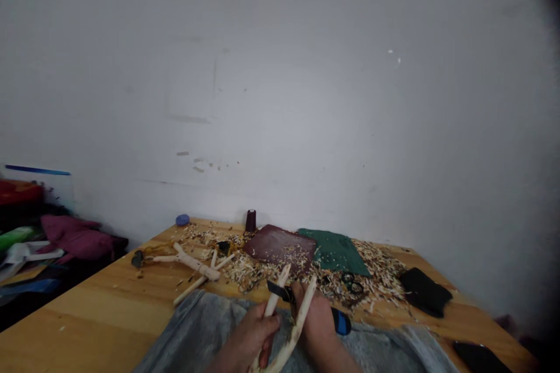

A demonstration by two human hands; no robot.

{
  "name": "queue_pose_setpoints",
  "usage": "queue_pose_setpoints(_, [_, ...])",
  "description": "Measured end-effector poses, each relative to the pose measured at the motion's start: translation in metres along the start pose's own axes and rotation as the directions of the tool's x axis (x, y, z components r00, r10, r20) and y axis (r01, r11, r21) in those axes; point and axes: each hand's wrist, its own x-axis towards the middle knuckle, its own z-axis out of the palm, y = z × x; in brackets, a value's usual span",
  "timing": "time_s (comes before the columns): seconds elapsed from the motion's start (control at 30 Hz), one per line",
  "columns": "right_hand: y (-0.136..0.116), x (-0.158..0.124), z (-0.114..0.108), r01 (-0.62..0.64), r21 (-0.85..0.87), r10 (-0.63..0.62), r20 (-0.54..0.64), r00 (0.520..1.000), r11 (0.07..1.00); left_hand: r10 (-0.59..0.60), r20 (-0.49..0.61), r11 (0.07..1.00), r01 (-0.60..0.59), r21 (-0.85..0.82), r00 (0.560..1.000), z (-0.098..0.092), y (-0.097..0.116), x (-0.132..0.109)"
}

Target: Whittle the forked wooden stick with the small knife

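Observation:
My left hand [250, 335] is closed around one arm of a pale, peeled forked branch [292, 319] held low over a grey cloth [192, 326]. My right hand [318, 320] grips a knife [339, 320] with a blue and black handle; its dark blade [277, 289] lies between the two arms of the fork. Both hands sit at the bottom centre of the view, close together.
On the wooden table [100, 303] lie wood shavings [376, 274], two more carved forked sticks [192, 265], a maroon leather piece [280, 245], a green piece [335, 250], scissors [352, 282], a dark thread spool [250, 220], a black pouch [424, 290] and a phone [479, 356]. Clutter sits at the left [52, 239].

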Motion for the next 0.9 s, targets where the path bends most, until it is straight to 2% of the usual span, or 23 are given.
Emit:
queue_pose_setpoints(0.2, [-0.004, -0.003, 0.001, 0.111, 0.056, -0.109, -0.041, 0.993, 0.992, 0.031, -0.050, 0.998, -0.034, -0.059, 0.998, -0.001, -0.006, 0.003])
queue_pose_setpoints(0.3, [-0.005, -0.004, 0.001, 0.121, 0.067, -0.117, -0.053, 0.992, 0.990, 0.017, -0.042, 0.993, -0.022, -0.116, 0.999, -0.002, -0.009, 0.005])
queue_pose_setpoints(0.53, [0.000, -0.001, 0.006, 0.055, 0.032, -0.053, -0.046, 0.998, 0.998, -0.010, -0.006, 0.983, 0.008, -0.185, 1.000, -0.003, -0.007, 0.005])
queue_pose_setpoints(0.8, [0.043, 0.012, 0.005, -0.156, -0.008, 0.154, -0.110, 0.982, 0.988, -0.059, 0.038, 0.980, 0.065, -0.187, 0.998, 0.000, -0.002, 0.001])
queue_pose_setpoints(0.9, [0.036, 0.008, 0.004, -0.108, 0.030, 0.111, -0.120, 0.987, 0.994, -0.052, 0.035, 0.977, 0.059, -0.206, 0.998, 0.001, 0.001, 0.000])
